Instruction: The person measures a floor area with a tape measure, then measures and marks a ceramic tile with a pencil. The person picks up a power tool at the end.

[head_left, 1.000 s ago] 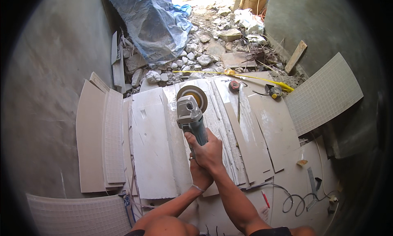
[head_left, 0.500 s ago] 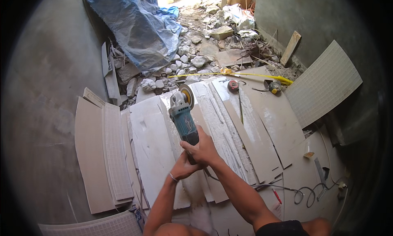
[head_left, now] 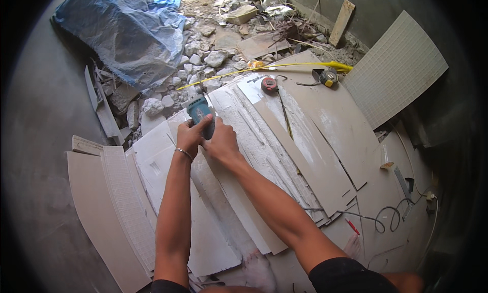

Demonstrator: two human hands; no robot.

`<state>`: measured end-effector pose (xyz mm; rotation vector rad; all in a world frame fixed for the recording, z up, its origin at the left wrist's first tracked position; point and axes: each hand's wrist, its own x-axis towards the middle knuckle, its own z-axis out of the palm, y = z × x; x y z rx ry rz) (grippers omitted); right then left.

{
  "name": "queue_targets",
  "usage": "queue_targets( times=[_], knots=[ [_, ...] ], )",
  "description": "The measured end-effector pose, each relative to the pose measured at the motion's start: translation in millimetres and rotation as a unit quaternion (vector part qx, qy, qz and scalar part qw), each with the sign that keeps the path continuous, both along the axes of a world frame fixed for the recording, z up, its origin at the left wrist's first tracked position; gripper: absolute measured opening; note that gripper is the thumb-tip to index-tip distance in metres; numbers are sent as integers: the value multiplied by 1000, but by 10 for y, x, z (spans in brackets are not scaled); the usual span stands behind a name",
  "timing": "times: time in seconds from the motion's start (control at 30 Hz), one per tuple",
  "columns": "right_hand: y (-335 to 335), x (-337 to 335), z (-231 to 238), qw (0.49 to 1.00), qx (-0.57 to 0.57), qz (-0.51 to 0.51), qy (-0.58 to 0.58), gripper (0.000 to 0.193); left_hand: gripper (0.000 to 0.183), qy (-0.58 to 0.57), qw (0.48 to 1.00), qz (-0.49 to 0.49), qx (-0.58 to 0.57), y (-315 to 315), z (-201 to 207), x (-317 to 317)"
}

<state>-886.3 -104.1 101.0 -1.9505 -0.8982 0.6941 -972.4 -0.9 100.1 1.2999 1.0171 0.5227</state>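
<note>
A teal angle grinder (head_left: pixel 200 108) is held out in front of me, its metal head toward the far end of the pale tiles. My left hand (head_left: pixel 190 137) is closed around the left side of its body. From the right, my right hand (head_left: pixel 222 142) wraps the rear part, thumbs close together. The disc cannot be made out at this angle. Beneath the grinder lie long, dusty tile strips (head_left: pixel 234 201), side by side; a white-dusted tile (head_left: pixel 157 166) is to their left.
A red tape measure (head_left: pixel 269 85) and a yellow-black one (head_left: pixel 328 78) lie at the far right. A grey cord (head_left: pixel 378 222) coils near a red pen (head_left: pixel 352 226). Rubble (head_left: pixel 216 58) and a blue tarp (head_left: pixel 127 34) lie beyond. A tile (head_left: pixel 399 69) leans at right.
Both hands have pushed the grinder farther away, toward the tiles' far end. My left hand has shifted forward from the rear onto the body. The whole view has swung.
</note>
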Motion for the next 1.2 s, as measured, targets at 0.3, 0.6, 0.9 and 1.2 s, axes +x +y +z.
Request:
queue_targets(
  times=[0.3,0.6,0.9,1.2],
  knots=[
    [200,52,-12,999,-25,-1,27,62,44,-37,999,32,2,202,-217,87],
    [221,39,5,999,-34,-2,21,62,49,-24,999,21,-3,257,-260,55],
    [259,24,-69,999,-8,-23,24,56,50,-15,1000,27,1,284,-291,55],
    [261,35,-28,999,-22,-26,39,56,49,-15,999,28,-6,284,-283,66]
  ],
)
